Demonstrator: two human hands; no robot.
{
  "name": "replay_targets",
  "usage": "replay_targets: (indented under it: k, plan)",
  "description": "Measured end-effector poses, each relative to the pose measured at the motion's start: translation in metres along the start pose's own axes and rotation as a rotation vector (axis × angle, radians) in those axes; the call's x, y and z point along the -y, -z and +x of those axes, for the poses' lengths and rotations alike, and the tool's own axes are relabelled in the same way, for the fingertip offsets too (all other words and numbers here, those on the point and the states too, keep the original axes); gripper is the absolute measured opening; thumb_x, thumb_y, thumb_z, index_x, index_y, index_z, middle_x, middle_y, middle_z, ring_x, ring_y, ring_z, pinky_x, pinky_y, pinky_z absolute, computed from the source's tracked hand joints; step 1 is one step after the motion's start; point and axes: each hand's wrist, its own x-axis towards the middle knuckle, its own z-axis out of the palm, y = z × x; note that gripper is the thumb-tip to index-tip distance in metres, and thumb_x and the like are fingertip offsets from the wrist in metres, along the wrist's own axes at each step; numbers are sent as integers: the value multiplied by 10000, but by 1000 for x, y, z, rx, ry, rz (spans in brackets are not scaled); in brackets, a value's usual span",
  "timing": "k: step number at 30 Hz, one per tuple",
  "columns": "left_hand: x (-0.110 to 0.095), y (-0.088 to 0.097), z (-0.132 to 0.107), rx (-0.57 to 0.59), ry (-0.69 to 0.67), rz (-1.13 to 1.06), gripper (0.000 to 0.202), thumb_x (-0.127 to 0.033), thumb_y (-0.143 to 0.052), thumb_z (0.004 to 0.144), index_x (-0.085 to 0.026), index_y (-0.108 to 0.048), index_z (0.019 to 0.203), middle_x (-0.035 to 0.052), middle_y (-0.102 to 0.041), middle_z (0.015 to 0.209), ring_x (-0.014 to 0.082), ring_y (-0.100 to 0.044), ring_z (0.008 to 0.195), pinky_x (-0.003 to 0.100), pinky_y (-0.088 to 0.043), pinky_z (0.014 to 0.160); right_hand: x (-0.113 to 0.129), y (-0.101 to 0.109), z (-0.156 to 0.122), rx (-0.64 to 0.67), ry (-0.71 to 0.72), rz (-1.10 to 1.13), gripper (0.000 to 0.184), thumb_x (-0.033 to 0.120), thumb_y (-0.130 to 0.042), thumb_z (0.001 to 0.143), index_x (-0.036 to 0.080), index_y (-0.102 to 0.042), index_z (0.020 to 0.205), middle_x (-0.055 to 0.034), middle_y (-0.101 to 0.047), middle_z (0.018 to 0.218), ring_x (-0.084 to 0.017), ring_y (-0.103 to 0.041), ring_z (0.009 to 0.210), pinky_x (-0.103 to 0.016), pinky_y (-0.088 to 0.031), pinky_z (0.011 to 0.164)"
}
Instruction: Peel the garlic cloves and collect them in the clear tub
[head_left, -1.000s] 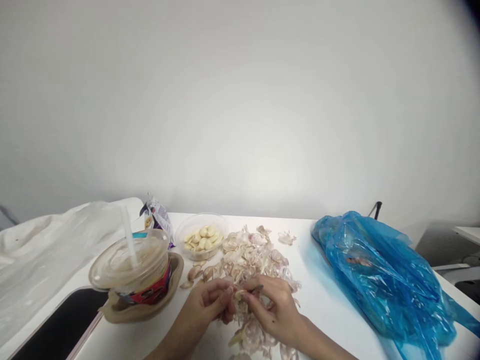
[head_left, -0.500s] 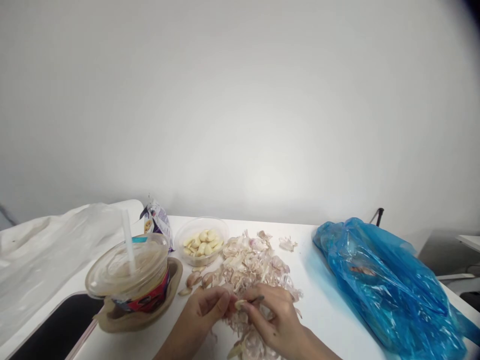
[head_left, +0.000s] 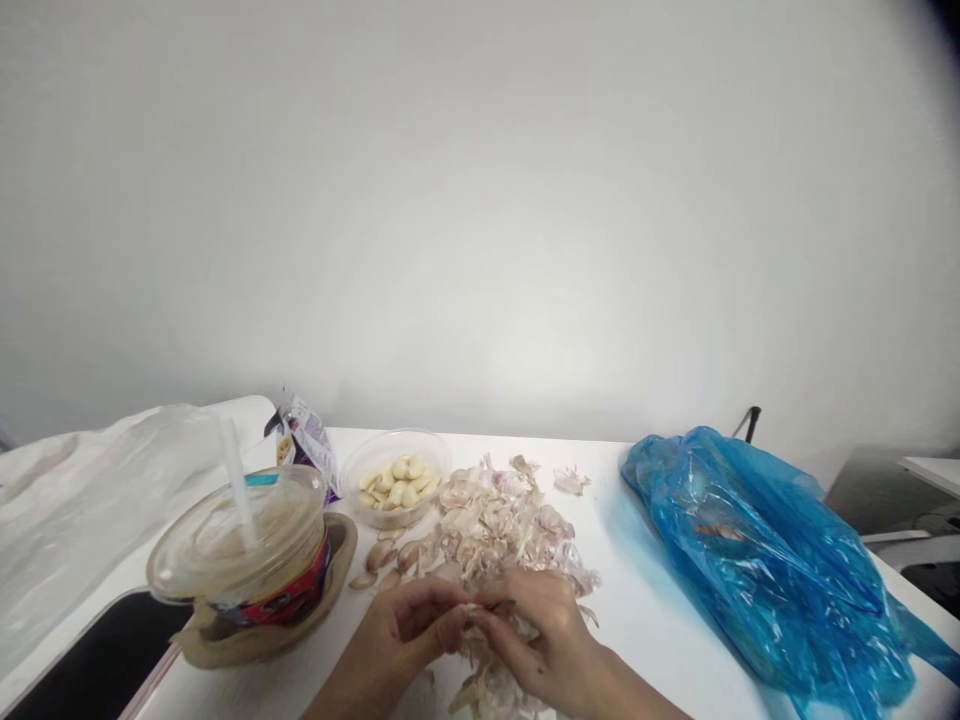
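Head view. Landmark: the skin heap (head_left: pixel 506 520), a loose pile of papery garlic skins on the white counter (head_left: pixel 615 560).

Left hand (head_left: pixel 397 640) and right hand (head_left: pixel 544 630) meet at the near edge of the heap, fingertips almost touching. Left fingers (head_left: pixel 442 632): thumb and forefinger closed to a pinch, the others curled. Right fingers (head_left: pixel 501 640): likewise pinched, thumb against forefinger. Between the two pinches, a pale garlic clove (head_left: pixel 470 608), mostly hidden by fingertips; amount of skin on it cannot be told. A small dark sliver (head_left: pixel 504 603) shows at the right forefinger; too little visible to identify.

Left of the heap, just beside it: clear bowl (head_left: pixel 352 465) containing peeled cloves (head_left: pixel 401 480). Near-left of the heap: several unpeeled cloves (head_left: pixel 411 553), brownish, lying loose. Right of its far end, apart: one stray skin (head_left: pixel 571 481).

Farther left of the heap, beyond the bowl: lidded cup (head_left: pixel 289 595) with straw (head_left: pixel 238 485), seated in a cardboard holder (head_left: pixel 244 648); snack packet (head_left: pixel 309 435) behind the cup; dark-faced device (head_left: pixel 94 660) at near left; translucent plastic sheet (head_left: pixel 97 510) at far left.

Well right of the heap: crumpled blue bag (head_left: pixel 757 560), contents unclear.
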Motion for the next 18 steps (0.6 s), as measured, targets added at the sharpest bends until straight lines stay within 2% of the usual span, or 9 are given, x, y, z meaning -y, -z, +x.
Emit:
replay_targets:
  k: [9, 18]
  plan:
    - [-3, -4, -2, 4, -20, 23, 252, -392, -705, 593, -145, -660, 617, -21, -551, 498, 107, -459, 500, 224, -339, 499, -1, 1, -2, 12, -17, -3, 117, 197, -477, 833, 168, -568, 901, -28, -613, 681, -127, -550, 591, -215, -412, 566]
    - [4, 1, -1, 35, -28, 20, 250, -393, -673, 639, -144, -651, 646, -15, -571, 525, 106, -476, 514, 224, -344, 516, -2, 1, -2, 19, 5, -23, 120, 198, -471, 840, 171, -555, 922, -25, -617, 689, -126, -555, 602, -213, -406, 572]
